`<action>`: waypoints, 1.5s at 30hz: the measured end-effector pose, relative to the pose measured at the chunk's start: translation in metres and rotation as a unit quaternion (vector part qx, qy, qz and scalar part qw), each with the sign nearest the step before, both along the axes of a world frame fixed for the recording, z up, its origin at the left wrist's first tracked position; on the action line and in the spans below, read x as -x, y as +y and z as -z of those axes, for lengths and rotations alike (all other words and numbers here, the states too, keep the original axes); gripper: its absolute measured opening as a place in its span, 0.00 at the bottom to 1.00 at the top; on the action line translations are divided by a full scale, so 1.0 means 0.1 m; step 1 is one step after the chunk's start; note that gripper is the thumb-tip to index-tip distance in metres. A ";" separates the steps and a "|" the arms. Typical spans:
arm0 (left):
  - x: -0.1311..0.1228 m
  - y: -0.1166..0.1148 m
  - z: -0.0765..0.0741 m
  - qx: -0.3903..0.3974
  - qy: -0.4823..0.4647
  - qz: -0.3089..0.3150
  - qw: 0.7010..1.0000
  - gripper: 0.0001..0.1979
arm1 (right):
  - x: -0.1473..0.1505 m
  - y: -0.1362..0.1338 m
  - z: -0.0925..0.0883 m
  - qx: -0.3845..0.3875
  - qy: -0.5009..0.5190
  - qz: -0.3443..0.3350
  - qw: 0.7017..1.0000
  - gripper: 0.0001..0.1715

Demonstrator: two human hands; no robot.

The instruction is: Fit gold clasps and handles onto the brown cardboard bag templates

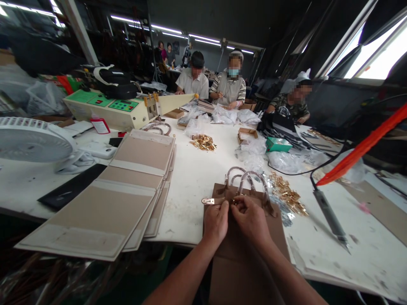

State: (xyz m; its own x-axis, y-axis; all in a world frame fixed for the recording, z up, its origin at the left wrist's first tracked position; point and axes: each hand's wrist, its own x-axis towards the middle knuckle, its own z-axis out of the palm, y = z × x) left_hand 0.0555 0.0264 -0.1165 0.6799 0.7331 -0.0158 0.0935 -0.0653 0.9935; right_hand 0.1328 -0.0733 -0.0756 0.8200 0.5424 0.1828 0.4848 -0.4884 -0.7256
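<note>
A brown handbag (244, 254) with plastic-wrapped handles (244, 176) stands at the near edge of the white table (197, 178). My left hand (215, 221) is closed on the bag's front strap, whose gold metal tip (210, 201) sticks out to the left. Pressed against it from the right, my right hand (251, 218) pinches at the same spot near the clasp; what its fingers hold is too small to make out.
A stack of tan flat panels (127, 186) lies to the left. Gold hardware piles (288, 192) (203, 142) sit right and behind. An electric screwdriver (329, 216) lies on the right, with an orange strap (362, 148) above. A white fan (32, 140), a machine (117, 108) and three seated people are farther off.
</note>
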 end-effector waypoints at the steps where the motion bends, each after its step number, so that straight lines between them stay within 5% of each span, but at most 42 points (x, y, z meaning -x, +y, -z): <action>1: 0.01 0.00 0.01 -0.003 -0.005 0.004 1.000 0.25 | 0.00 0.01 0.00 0.002 0.004 0.000 1.000 0.15; 12: 0.03 -0.01 0.06 -0.003 -0.052 0.006 0.999 0.24 | -0.15 0.04 -0.06 0.035 0.017 -0.091 0.995 0.08; 21: 0.07 0.00 -0.03 -0.066 -0.113 0.032 0.991 0.19 | -0.24 0.15 -0.01 -0.050 0.145 -0.091 0.984 0.15; 24: 0.06 0.03 -0.04 -0.036 -0.077 0.016 0.996 0.22 | -0.21 0.18 0.03 -0.092 0.178 -0.088 0.976 0.07; 30: 0.01 0.28 0.01 -0.008 0.027 -0.040 0.999 0.27 | -0.22 -0.09 -0.13 -0.163 0.119 -0.085 0.976 0.12; 33: -0.05 0.42 0.00 0.017 0.056 -0.027 0.998 0.27 | -0.55 -0.47 -0.21 -0.104 0.034 -0.019 0.994 0.12; 38: -0.19 0.48 -0.15 0.026 -0.002 -0.050 0.998 0.38 | -1.61 -0.94 -0.10 0.140 -0.065 0.120 0.981 0.12; 41: -0.21 0.43 -0.32 -0.115 0.012 -0.098 0.989 0.40 | -2.10 -0.94 0.05 0.197 -0.048 0.133 0.970 0.13; 45: -0.19 0.28 -0.66 -0.365 -0.046 -0.086 0.926 0.27 | -2.40 -0.77 0.20 0.252 -0.021 0.119 0.960 0.14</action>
